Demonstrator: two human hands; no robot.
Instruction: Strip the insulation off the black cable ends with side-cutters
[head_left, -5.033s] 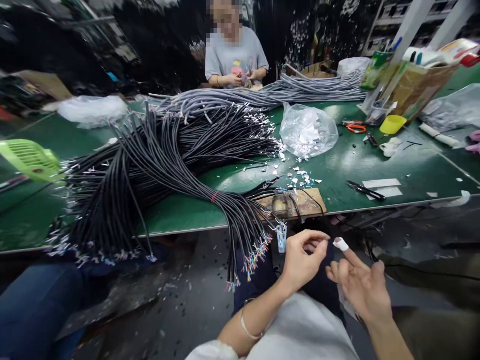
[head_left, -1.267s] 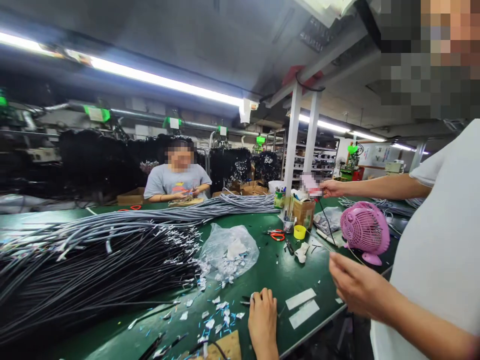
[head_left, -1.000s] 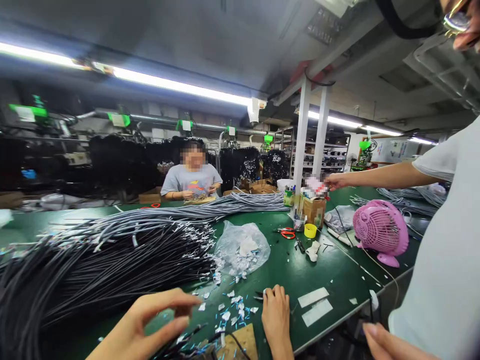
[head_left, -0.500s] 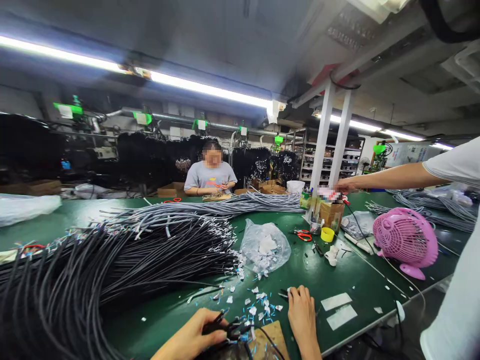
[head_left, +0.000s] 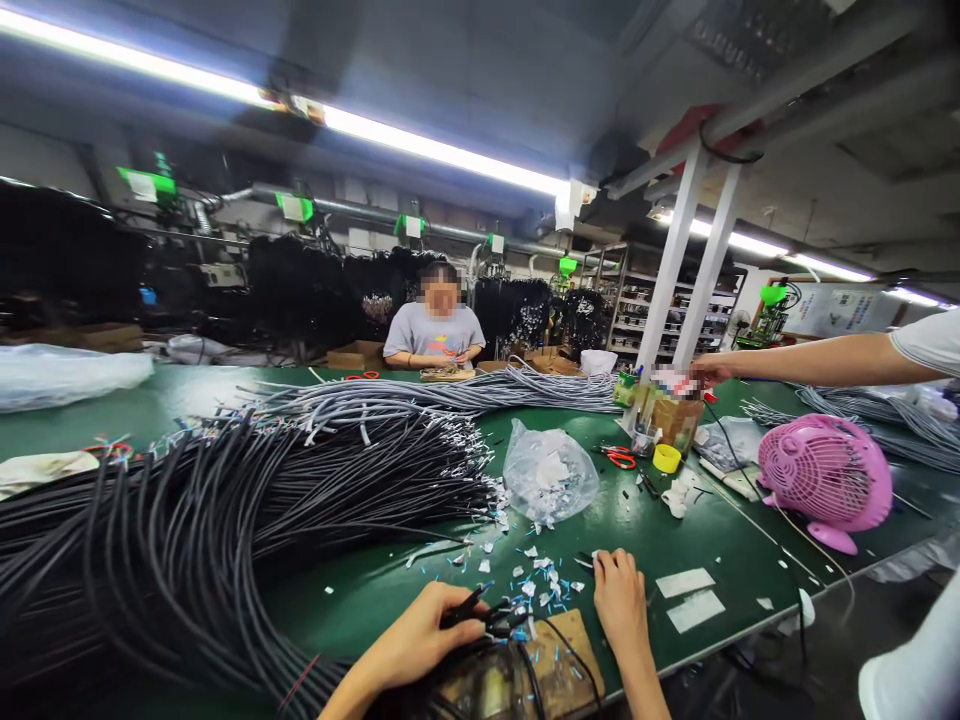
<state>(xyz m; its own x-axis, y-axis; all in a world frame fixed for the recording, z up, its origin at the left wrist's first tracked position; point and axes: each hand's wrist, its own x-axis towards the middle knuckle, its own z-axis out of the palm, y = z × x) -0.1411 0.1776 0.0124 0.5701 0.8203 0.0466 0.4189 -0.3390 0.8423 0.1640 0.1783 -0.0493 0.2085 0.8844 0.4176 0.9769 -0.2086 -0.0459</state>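
Pinching black cable ends [head_left: 486, 618], my left hand [head_left: 426, 632] is near a wooden block [head_left: 568, 640]. Right of it, my right hand [head_left: 621, 597] lies over a mostly hidden dark tool [head_left: 584, 562] on the bench [head_left: 720, 540]; whether those fingers grip it, I cannot tell. Between my hands lie white scraps [head_left: 529, 588], with a plastic bag [head_left: 551, 475] beyond.

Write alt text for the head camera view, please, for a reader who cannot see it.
A left hand holds black cable ends by a wooden block on a green table; the right hand partly covers a dark tool. Piled black cables lie left; a co-worker is opposite.
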